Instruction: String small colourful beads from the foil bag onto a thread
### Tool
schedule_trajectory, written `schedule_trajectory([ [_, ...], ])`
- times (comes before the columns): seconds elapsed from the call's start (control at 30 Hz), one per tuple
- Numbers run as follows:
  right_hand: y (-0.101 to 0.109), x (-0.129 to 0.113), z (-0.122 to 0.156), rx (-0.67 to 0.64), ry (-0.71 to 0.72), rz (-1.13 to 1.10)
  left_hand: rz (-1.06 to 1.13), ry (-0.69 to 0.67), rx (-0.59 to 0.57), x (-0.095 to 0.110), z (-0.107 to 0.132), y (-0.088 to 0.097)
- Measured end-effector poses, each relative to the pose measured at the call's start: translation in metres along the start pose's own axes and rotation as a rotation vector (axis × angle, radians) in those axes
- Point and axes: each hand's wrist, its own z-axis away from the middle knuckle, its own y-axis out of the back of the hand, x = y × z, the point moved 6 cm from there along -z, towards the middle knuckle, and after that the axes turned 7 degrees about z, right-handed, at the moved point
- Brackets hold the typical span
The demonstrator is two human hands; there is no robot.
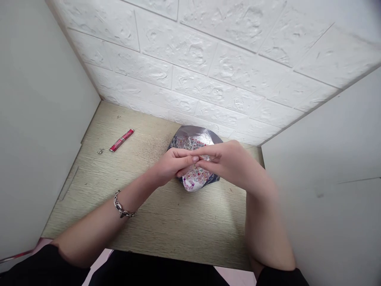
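Note:
My left hand (178, 163) and my right hand (224, 161) meet fingertip to fingertip. Thumb and fingers are pinched together on each hand. Whatever lies between them is too small or too hidden to make out. Just beneath is a silver-lined bag (205, 134), spread open on the table and partly covered by my hands. Many small beads (200, 174) in pink, white, red and purple lie in it. A short curve of purple and pink beads (188, 184) sits at its near edge.
A red tube (122, 140) with a silver band lies on the wooden table (178, 222) to the left. Small metallic bits (101, 151) are beside it. A white brick-pattern wall (190, 71) rises behind, with pale panels at left (38, 119) and right (327, 190).

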Motion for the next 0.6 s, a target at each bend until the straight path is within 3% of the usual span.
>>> schedule_trajectory([
  [0.33,0.005,0.010,-0.004,0.120,-0.069,0.154,-0.088,-0.023,0.149,0.007,-0.002,0.014],
  [0.6,0.002,0.041,-0.003,0.052,-0.227,0.147,0.146,-0.094,0.161,0.013,-0.001,0.018],
])
